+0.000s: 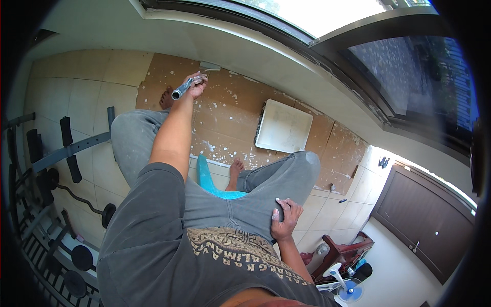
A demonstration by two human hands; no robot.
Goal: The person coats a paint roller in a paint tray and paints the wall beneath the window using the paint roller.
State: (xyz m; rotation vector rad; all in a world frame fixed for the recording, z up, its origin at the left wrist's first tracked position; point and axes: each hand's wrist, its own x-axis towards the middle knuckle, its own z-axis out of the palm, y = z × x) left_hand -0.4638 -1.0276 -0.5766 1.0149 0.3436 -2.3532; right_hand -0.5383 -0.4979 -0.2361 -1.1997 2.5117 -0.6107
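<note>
While the left hand (197, 85) clenched the paint roller (182, 90) at eleven o'clock and the right hand (287, 219) lay loosely spread, empty, painting seemed unfinished, coverage unclear.

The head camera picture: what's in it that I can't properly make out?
All in the head view:
- Left hand's palm: hidden by its fingers and the roller handle.
- Right hand's palm: turned down against the grey trousers.
- Turquoise object: mostly hidden by the thighs.
- Scene outside the window: washed out by glare.
- Exercise rack: cut off by the dark left rim.
</note>
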